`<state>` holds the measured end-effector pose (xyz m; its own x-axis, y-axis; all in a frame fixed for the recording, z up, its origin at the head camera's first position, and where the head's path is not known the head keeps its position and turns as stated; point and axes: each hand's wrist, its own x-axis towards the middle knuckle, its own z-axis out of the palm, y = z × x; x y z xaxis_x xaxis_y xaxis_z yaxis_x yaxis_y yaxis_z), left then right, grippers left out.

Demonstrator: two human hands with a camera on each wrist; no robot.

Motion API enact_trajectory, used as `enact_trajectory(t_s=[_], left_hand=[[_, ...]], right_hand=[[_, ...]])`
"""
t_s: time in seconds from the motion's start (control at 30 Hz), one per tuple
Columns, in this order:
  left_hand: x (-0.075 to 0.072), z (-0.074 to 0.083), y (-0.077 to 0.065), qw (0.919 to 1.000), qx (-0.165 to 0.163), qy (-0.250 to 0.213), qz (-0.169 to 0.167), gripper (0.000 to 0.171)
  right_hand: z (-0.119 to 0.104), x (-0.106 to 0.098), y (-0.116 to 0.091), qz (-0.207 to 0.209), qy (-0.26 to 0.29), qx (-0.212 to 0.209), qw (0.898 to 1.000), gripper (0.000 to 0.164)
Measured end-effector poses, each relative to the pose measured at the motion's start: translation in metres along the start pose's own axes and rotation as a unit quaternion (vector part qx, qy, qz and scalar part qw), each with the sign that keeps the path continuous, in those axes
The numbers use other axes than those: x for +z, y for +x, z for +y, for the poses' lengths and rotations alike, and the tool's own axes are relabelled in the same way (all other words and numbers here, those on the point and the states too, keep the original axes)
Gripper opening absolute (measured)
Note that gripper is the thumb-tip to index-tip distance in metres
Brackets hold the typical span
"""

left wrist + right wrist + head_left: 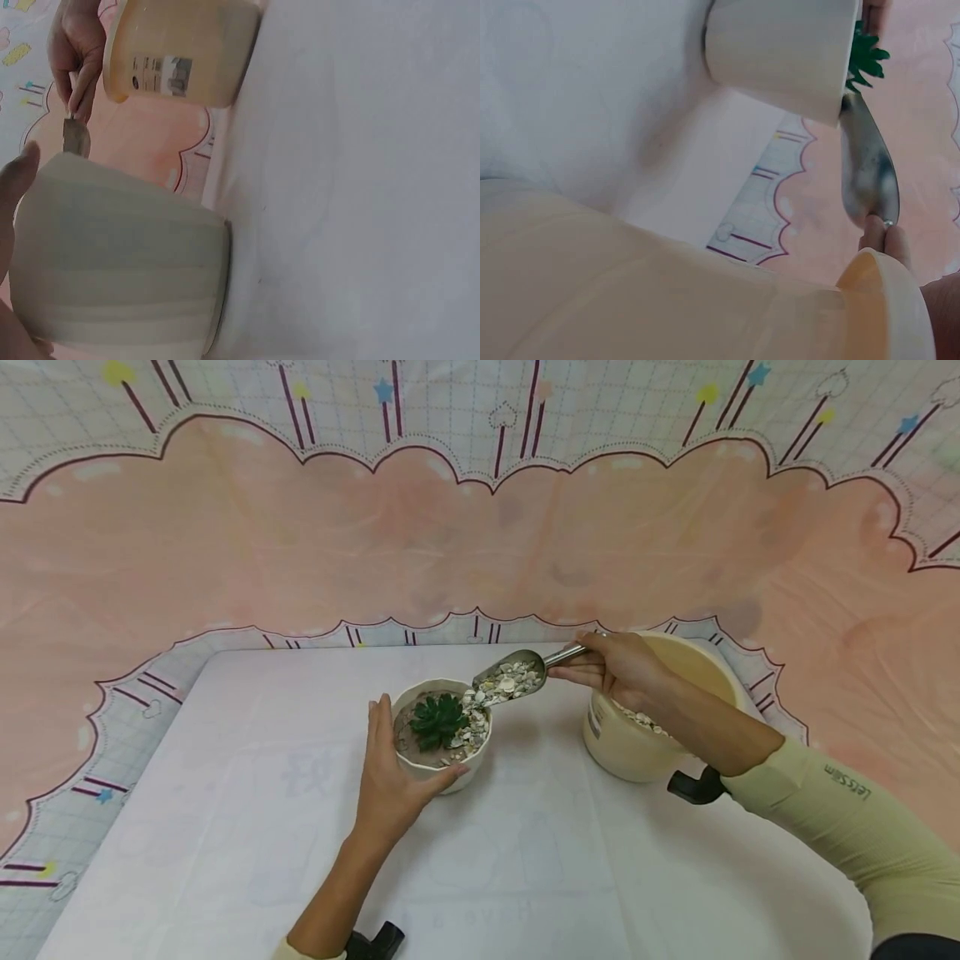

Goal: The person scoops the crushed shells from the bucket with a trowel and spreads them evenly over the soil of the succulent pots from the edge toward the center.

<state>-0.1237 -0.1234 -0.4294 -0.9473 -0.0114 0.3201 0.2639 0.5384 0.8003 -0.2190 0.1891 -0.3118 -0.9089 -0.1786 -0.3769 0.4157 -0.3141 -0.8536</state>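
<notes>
A green succulent (pixel 437 721) sits in a white flowerpot (pixel 127 255) on the table. Brownish soil shows on the pot's left side, and pale pebbles (pixel 472 733) cover the right. My left hand (pixel 392 789) holds the pot, fingers along its left side and thumb at the front rim. With my right hand (pixel 618 670) I grip the handle of a metal scoop (pixel 870 169) heaped with similar pebbles. The scoop tips down to the left, its lip right at the pot's right rim, and pebbles run from it onto the soil.
A cream bucket (pixel 622 756) with pebbles inside stands at the right, under my right forearm. White cloth (pixel 300 860) covers the table. Behind it hangs a peach patterned backdrop (pixel 450 543).
</notes>
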Motion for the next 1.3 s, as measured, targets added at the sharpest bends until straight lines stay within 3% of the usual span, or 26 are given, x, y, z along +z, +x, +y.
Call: enact_trajectory(t_s=[0.17,0.4,0.87,1.1,1.3], left_hand=[[0.006,0.005,-0.004,0.9994,-0.017,-0.002,0.03,0.137],[0.008,0.004,-0.004,0.9991,-0.002,0.007,0.043,0.13],[0.001,-0.007,0.005,0.999,0.043,-0.006,0.013,0.126],[-0.003,-0.002,0.005,0.9998,0.003,-0.006,-0.017,0.129],[0.002,0.01,-0.001,0.9998,-0.016,0.014,-0.008,0.135]], right_hand=[[-0.001,0.0,0.0,0.002,-0.002,0.002,1.0,0.026],[0.001,0.0,0.0,0.001,-0.004,0.001,1.0,0.025],[0.001,-0.001,0.001,-0.004,-0.003,-0.01,1.0,0.024],[0.001,0.0,0.001,-0.003,-0.005,-0.012,1.0,0.023],[0.002,-0.001,0.002,-0.001,0.0,-0.012,1.0,0.024]])
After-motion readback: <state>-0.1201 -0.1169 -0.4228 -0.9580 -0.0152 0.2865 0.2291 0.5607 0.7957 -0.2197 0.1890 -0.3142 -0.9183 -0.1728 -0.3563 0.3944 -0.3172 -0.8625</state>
